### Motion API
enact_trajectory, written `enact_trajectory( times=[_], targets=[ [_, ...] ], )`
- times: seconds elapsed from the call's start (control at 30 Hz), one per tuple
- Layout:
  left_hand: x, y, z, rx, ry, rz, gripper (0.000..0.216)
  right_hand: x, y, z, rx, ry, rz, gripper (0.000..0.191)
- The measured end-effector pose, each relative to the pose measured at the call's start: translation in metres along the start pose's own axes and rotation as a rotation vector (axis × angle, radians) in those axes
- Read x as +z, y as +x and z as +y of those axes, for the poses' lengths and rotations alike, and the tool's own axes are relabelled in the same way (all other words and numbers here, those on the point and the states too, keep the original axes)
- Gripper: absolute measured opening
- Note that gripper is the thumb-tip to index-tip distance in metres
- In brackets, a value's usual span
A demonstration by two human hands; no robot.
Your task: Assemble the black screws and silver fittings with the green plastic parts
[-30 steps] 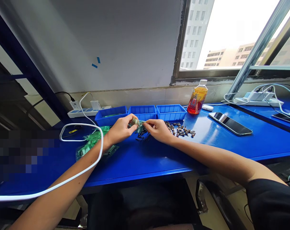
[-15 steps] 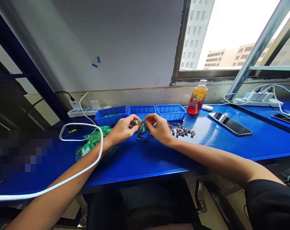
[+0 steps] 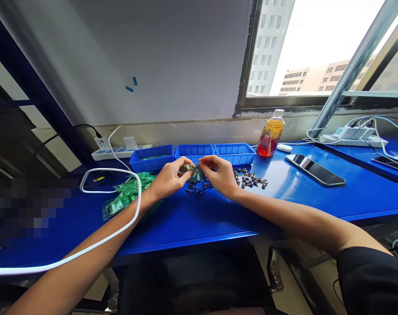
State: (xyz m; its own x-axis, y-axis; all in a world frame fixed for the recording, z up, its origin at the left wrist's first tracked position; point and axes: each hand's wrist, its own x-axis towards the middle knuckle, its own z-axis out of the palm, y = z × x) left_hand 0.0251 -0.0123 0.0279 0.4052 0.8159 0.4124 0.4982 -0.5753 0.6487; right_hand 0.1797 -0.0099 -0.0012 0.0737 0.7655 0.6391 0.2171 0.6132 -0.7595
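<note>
Bag: I am holding a small clear plastic bag [image 3: 196, 175] in front of me, above the worktop [image 3: 192, 223]; it is sitting between my two hands, touching both.
Left hand: my left hand [image 3: 170, 177] is pinching the bag's left side between thumb and fingers.
Right hand: my right hand [image 3: 219, 176] is pinching the bag's upper right edge with thumb and forefinger, the palm side facing in.
Bag's long axis: my fingers are covering too much of it, so I cannot tell which way it is running, nor whether anything is inside.
Black screws: loose black screws [image 3: 195, 189] are lying just below the bag in my view, towards me, and my right hand is nearer to them than my left.
Brassy screws: a scatter of brassy, dark-tipped screws [image 3: 253, 179] is spreading out to the right, just beyond my right wrist.
Green bags: a heap of green-tinted plastic bags [image 3: 125, 194] is lying on the left, partly behind my left forearm, so my left hand is nearer.
Bins: three blue bins, left [image 3: 153, 165], middle [image 3: 194, 154] and right [image 3: 235, 161], are standing in a row beyond my hands; something greenish is lying in the left one.
</note>
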Motion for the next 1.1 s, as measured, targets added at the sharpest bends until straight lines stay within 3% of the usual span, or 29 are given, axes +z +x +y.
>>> enact_trajectory(
  times=[0.3, 0.57, 0.87, 1.1],
  targets=[
    [0.004, 0.0, 0.002, -0.065, -0.06, 0.03, 0.018, -0.001, 0.001, 0.002, 0.057, 0.008, -0.05, 0.008],
    [0.008, 0.001, -0.002, -0.121, -0.146, -0.016, 0.025, 0.0, -0.001, -0.002, -0.041, -0.082, -0.075, 0.008],
    [0.012, -0.001, 0.002, -0.091, -0.153, 0.12, 0.02, 0.003, -0.003, -0.008, -0.038, -0.1, -0.079, 0.014],
    [0.012, 0.001, 0.001, -0.124, -0.257, 0.169, 0.02, 0.004, -0.004, -0.005, -0.101, -0.135, -0.108, 0.007]
  ],
)
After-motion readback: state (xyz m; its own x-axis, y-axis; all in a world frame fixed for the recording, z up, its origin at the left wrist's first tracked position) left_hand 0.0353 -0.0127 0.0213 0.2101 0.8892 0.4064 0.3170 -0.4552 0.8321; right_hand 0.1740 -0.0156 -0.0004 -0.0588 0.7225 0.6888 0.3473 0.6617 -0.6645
